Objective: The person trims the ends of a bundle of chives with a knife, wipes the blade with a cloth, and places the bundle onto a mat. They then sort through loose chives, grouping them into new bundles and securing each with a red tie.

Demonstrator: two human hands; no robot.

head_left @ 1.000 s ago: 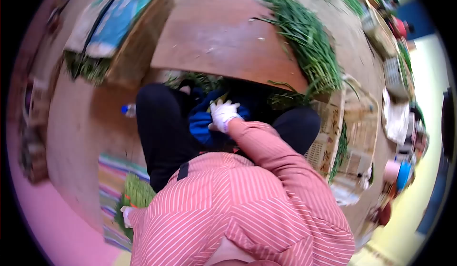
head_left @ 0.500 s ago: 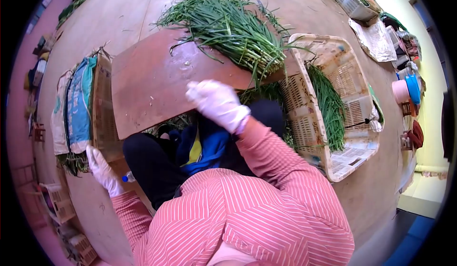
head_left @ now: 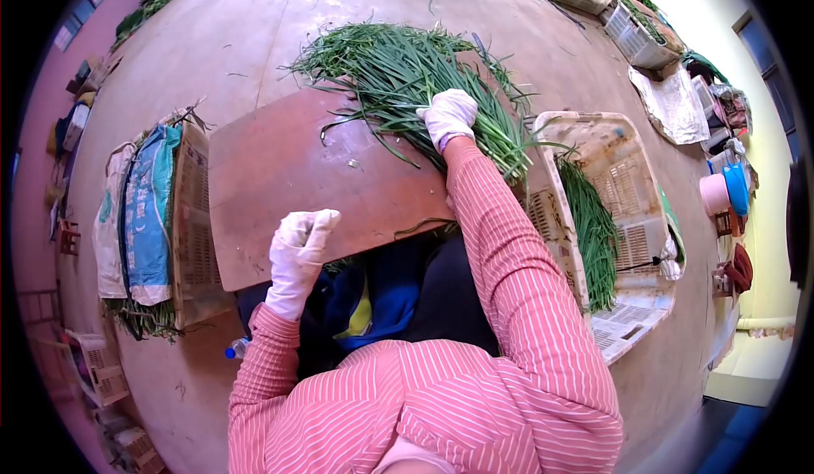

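A loose heap of garlic chives [head_left: 381,63] lies across the far right part of a reddish-brown board [head_left: 280,169] in front of my lap. My right hand [head_left: 449,116], in a white glove, is closed over stalks on top of the heap, near their pale cut ends. Its fingertips are partly hidden. My left hand [head_left: 298,252], also gloved, is raised over the board's near edge. Its fingers are curled in, with nothing visible between them.
To the right, a dirty white plastic crate [head_left: 632,147] lies tipped with more chives [head_left: 589,228] inside. At left stands another crate [head_left: 193,220] draped with a blue sack [head_left: 153,207]. A blue-capped bottle [head_left: 238,348] is beside my left leg.
My right hand has moved up and right from the board onto the chives. The left hand has come from beside the left crate to the board's near edge. The camera view has shifted slightly.
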